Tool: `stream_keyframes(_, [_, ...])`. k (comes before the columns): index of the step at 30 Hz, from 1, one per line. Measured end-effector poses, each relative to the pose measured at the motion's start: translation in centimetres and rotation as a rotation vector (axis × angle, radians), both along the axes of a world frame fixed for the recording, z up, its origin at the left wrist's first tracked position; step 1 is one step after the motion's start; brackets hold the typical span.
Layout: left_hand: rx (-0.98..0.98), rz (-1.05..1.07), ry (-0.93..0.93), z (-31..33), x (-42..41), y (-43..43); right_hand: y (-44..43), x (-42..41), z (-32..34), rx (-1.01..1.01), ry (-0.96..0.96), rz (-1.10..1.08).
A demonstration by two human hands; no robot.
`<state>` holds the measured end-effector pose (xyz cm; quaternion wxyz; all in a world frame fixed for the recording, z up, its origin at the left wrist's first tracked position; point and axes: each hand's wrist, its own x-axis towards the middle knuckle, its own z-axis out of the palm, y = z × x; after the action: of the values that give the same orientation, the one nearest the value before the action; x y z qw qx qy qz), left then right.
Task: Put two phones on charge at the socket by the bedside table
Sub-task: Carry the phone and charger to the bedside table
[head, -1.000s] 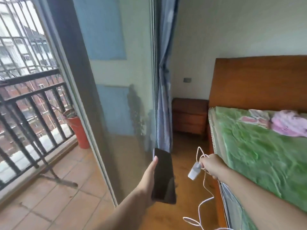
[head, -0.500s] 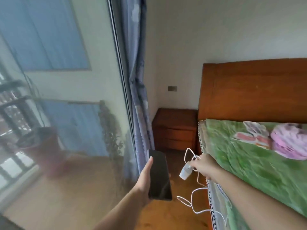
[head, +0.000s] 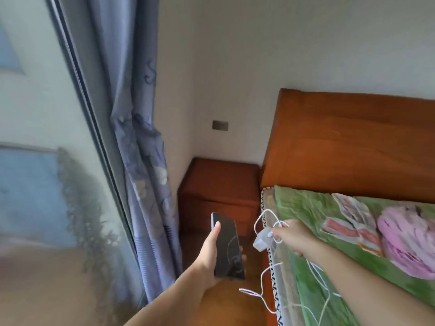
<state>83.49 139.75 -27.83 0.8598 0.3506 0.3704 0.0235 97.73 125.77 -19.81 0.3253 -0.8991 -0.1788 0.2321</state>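
Note:
My left hand (head: 209,250) holds a black phone (head: 227,248) upright, screen dark, thumb along its left edge. My right hand (head: 293,236) grips a white charger plug (head: 261,240) with its white cable (head: 266,278) looping and hanging down over the bed's edge. Ahead stands the brown bedside table (head: 219,182) in the corner. A grey wall socket (head: 220,125) sits on the white wall above it. Only one phone is in view.
A wooden bed with a tall headboard (head: 348,142) and a green cover (head: 317,231) fills the right. A pink bundle (head: 409,236) lies on the bed. A blue curtain (head: 141,161) and a glass sliding door (head: 47,161) run along the left. Wooden floor lies between.
The view has swung right and closer toward the bedside table; the balcony has left the frame. Both hands have kept their hold on the phone and the charger.

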Motion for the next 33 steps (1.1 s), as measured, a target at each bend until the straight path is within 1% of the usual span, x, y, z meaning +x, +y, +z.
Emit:
stream_keyframes(4, [-0.027, 0.008, -0.015, 0.7, 6.7, 6.9, 6.4, 6.7, 1.0, 0.041, -0.013, -0.072])
stream_keyframes(9, [-0.017, 0.03, -0.044, 1.2, 14.5, 14.8, 14.1, 15.3, 3.1, 0.212, -0.07, -0.119])
stream_keyframes(15, [-0.026, 0.092, -0.09, 1.0, 23.2, 22.9, 24.1, 26.3, 3.8, 0.397, -0.021, -0.165])
stream_keyframes(19, [-0.024, 0.197, -0.124, -0.4, 29.9, 28.1, 31.2, 34.4, 1.9, 0.457, 0.046, -0.131])
stream_keyframes(21, [-0.059, 0.248, -0.085, -1.2, 33.0, 30.2, 34.2, 37.8, 0.2, 0.46, 0.121, -0.097])
stream_keyframes(23, [-0.054, 0.242, -0.045, -2.2, 35.9, 32.3, 36.6, 40.9, -1.4, 0.458, 0.148, -0.084])
stream_keyframes(27, [-0.068, 0.278, -0.014, -3.7, 40.3, 36.1, 41.2, 46.7, -4.8, 0.368, 0.206, -0.087])
stream_keyframes(30, [-0.118, 0.287, -0.006, -5.1, 42.1, 38.6, 43.5, 49.7, -7.7, 0.271, 0.309, -0.108])
stream_keyframes(33, [-0.148, 0.28, -0.003, -6.4, 44.2, 41.2, 45.3, 52.1, -10.0, 0.266, 0.451, -0.126])
